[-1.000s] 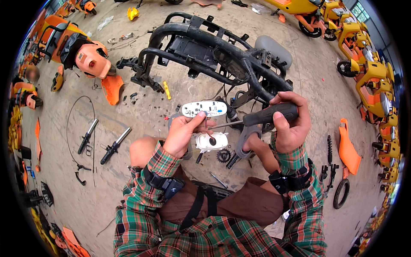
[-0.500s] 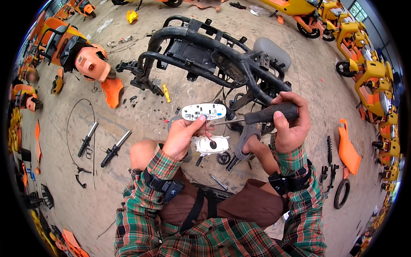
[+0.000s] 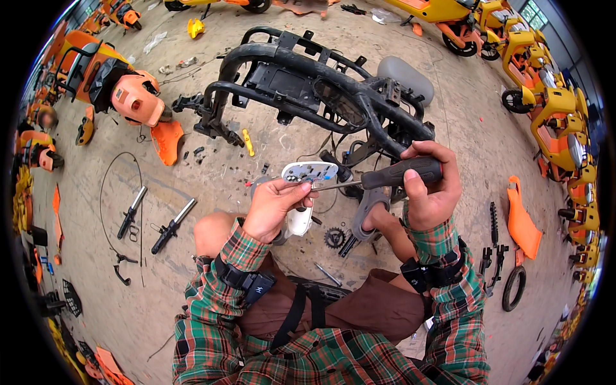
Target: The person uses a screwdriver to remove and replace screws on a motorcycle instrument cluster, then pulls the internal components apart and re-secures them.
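Observation:
My left hand (image 3: 273,208) pinches the edge of a small white oval circuit board (image 3: 310,172), which is tilted so its component side shows at a slant. Below those fingers hangs a white plastic housing (image 3: 299,222), seen edge-on; whatever joins it to the board is mostly hidden. My right hand (image 3: 436,192) is wrapped round the black handle of a screwdriver (image 3: 398,174). Its shaft points left, and the tip reaches the lower edge of the board by my left fingertips. Whether the tip touches the board I cannot tell.
A black scooter frame (image 3: 308,90) lies just beyond my hands. Two shock absorbers (image 3: 173,228) and a cable are on the floor at left. An orange panel (image 3: 523,221) and a black ring (image 3: 513,289) lie at right. Rows of yellow scooters (image 3: 555,122) line the edges.
The circuit board has tipped from facing me to a slanted angle. The white housing below has swung left and turned edge-on. The screwdriver has shifted slightly left.

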Demonstrator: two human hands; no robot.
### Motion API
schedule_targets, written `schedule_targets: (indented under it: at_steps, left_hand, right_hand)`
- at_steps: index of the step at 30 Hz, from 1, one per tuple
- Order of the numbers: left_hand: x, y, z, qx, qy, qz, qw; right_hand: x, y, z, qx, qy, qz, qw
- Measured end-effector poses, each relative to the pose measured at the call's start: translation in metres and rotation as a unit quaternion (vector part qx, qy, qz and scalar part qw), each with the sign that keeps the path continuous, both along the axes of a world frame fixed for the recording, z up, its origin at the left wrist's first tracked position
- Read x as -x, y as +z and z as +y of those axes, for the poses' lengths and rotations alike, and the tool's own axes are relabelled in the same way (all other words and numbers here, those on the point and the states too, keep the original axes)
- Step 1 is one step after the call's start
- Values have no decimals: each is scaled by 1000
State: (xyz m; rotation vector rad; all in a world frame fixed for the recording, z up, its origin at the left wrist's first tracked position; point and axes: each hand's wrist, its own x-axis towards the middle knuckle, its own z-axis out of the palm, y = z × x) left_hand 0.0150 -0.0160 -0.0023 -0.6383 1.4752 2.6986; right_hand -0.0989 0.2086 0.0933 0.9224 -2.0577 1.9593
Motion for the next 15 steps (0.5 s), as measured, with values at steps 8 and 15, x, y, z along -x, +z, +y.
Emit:
schedule_targets:
  at_steps: [8,15]
  left_hand:
    - [0,3,1,-6,10,1,1000]
    - [0,2,-2,-79,-2,4,997]
  right_hand:
    - [0,0,0,40,-5,-14,999]
    - [7,0,2,43,-37,-6,998]
